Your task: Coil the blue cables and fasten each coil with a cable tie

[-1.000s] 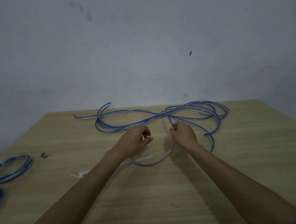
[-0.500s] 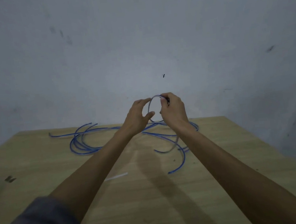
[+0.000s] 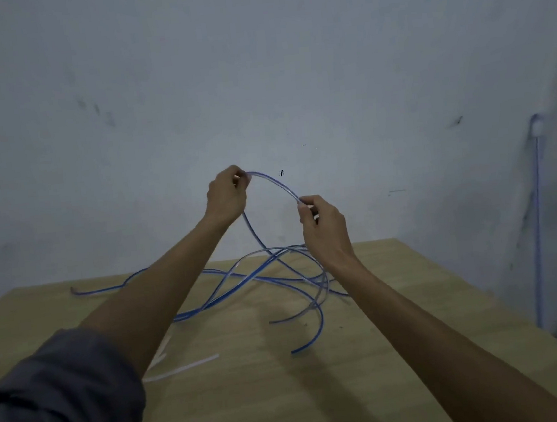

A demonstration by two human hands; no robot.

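Plainly the coiling of this cable has only begun. Both hands are raised above the far part of the wooden table [image 3: 290,398], well clear of its surface. The left hand [image 3: 225,195] pinches the blue cable [image 3: 276,185] between thumb and curled fingers, and the right hand [image 3: 323,221], lower and to the right, grips the same cable in curled fingers; between them the cable arches in a single short bow against the grey wall [image 3: 254,58]. From the left hand one strand drops down to the table, where the rest of the cable lies in a loose, crossing sprawl across the far half of the top, one end trailing off to the far left and another free end curling toward the near side, right of centre. No finished turn is held in either hand as far as I can see, so nearly all of the length is left to be gathered. A white cable tie [image 3: 183,367] lies flat on the table at the near left, beside the left forearm and well apart from the cable, untouched; a second pale strip seems to lie just beside it, partly hidden by the arm. Fastening is therefore not yet started for this cable. Whether other coils are already done cannot be told from this view.
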